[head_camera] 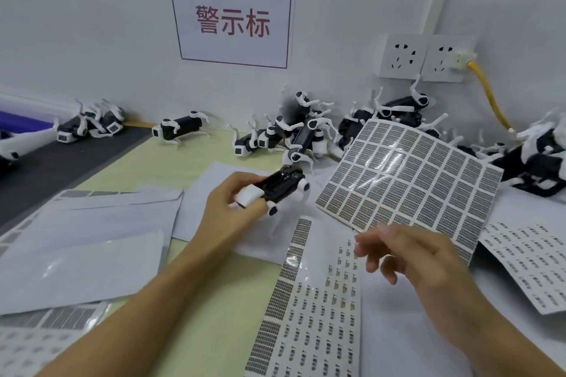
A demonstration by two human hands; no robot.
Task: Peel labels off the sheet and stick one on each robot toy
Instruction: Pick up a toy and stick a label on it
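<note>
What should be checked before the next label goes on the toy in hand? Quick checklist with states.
1. Robot toy secured: ok, the left hand grips it, belly side up.
2. Label ready in the right hand: cannot tell, its fingertips are blurred and no label shows.
3. Label sheet within reach: ok, the right hand is at its near edge, and its rows look full.
4. Toy's black underside exposed for sticking: ok, it faces the camera.
5. Already labelled: cannot tell, no label is visible on it.
6. More toys waiting: ok, a toy pile lies by the wall.
</note>
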